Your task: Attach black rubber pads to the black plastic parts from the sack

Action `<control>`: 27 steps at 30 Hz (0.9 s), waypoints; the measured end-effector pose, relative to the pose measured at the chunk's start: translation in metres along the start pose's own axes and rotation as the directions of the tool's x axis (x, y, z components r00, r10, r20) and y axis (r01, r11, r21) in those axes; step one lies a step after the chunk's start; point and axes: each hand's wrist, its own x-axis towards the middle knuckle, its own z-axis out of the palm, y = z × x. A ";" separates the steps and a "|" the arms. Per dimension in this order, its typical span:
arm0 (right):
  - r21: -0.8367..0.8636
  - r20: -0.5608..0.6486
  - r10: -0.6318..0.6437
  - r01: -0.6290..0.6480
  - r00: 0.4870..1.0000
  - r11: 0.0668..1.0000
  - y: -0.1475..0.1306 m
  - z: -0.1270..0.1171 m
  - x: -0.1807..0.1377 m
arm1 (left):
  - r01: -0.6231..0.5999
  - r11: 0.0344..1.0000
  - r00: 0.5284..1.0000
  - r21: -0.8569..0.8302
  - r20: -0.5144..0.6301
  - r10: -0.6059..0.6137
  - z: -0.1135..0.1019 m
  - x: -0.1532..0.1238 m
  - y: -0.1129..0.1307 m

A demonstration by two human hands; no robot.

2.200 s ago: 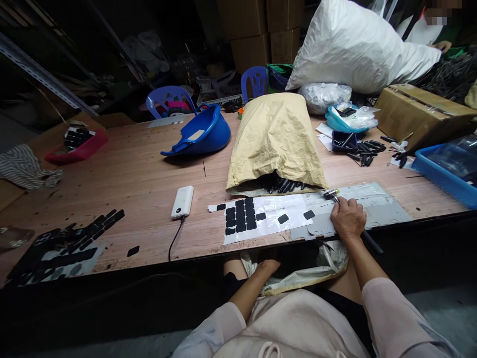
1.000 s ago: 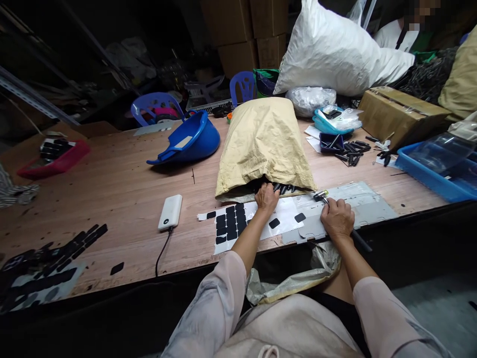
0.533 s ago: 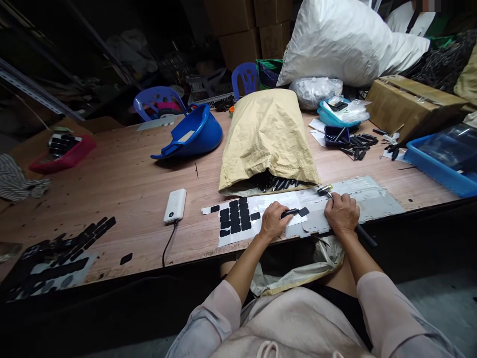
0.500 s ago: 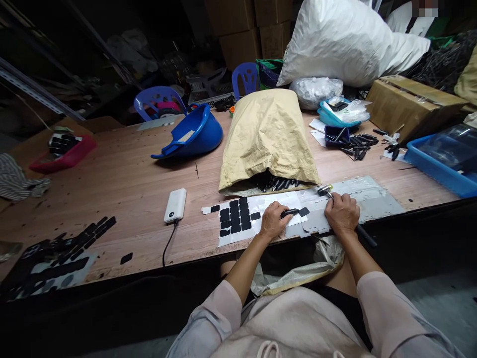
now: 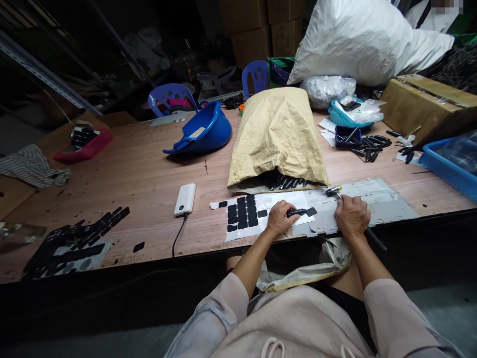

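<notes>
My left hand (image 5: 281, 217) is closed around a slim black rod-like piece (image 5: 296, 212), held low and nearly flat over a white sheet. Its far end is at a black rounded-square patch (image 5: 311, 212) by the sheet's right edge. More such patches lie in rows (image 5: 242, 214) left of that hand. Wrapped round a small hammer is my right hand (image 5: 352, 216); the hammer's head (image 5: 333, 191), with a yellowish face, rests on or just over the grey board (image 5: 387, 199). Its dark handle sticks out below my palm toward the table edge.
A yellow sack (image 5: 279, 134) spilling black rods lies just beyond my hands. A white power bank (image 5: 185, 199) with a cable, a blue scoop-like basin (image 5: 204, 129) and more black patches (image 5: 82, 238) are to the left. A blue tray (image 5: 450, 164) and cardboard box (image 5: 428, 102) stand right.
The camera has turned slightly left, so everything appears shifted right. Both hands keep their holds on the rod and the hammer, in about the same places on the table.
</notes>
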 end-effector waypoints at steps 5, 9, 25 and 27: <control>0.109 0.050 0.030 -0.036 0.998 0.993 0.005 -0.006 0.005 | 0.000 1.000 1.000 -0.015 0.002 0.000 0.001 0.002 -0.001; 0.355 -0.010 -0.020 0.022 1.000 0.935 -0.004 -0.019 -0.009 | -0.009 1.000 1.000 -0.030 0.005 0.009 0.001 0.002 -0.001; 0.680 0.003 -0.294 0.213 0.956 0.701 -0.061 -0.034 -0.086 | -0.025 0.997 1.000 -0.073 0.006 0.025 0.000 0.003 0.002; 0.671 -0.021 -0.305 0.239 0.952 0.702 -0.062 -0.036 -0.087 | -0.030 0.998 0.999 -0.059 0.012 0.030 0.000 0.003 0.002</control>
